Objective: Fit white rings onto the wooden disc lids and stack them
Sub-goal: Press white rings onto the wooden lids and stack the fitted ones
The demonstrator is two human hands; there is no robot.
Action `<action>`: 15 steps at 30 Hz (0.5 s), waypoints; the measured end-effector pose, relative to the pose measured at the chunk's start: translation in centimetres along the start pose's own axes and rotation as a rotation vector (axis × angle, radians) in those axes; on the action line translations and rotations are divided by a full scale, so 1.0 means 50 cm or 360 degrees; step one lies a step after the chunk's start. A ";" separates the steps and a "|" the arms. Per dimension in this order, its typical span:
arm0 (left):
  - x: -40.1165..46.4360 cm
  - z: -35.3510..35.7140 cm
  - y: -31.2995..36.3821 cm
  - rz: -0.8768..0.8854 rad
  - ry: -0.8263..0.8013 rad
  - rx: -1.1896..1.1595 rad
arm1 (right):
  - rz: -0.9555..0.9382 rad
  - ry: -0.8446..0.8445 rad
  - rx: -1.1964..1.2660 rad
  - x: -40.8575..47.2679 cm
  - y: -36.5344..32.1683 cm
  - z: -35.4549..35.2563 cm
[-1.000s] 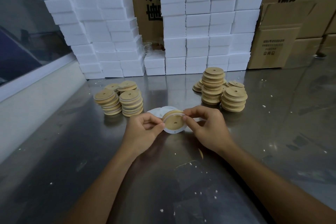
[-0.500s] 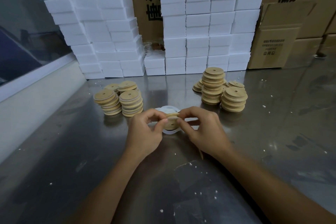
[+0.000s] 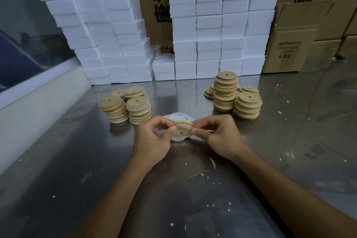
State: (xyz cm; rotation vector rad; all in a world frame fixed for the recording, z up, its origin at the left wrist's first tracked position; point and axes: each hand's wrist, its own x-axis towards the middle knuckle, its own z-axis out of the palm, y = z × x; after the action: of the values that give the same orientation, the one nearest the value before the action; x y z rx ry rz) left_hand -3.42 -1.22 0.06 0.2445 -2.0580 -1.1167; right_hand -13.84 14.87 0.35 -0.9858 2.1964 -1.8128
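While both hands worked above the metal table, the left hand and right hand pinched one wooden disc lid between them, over loose white rings, with finished stacks at left and bare stacks at right.

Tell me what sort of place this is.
Probably a small packing or assembly workshop: a steel table, stacks of wooden lids, a wall of white boxes and cardboard cartons behind.
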 end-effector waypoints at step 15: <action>-0.001 0.007 -0.005 -0.0439 0.0031 -0.0302 | 0.0190 -0.0095 0.0217 0.002 0.001 -0.003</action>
State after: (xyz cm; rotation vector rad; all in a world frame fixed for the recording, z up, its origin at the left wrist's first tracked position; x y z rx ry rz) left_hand -3.68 -1.12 -0.28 0.4524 -1.9250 -1.4609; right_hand -13.99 14.93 0.39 -0.8514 2.0208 -1.8269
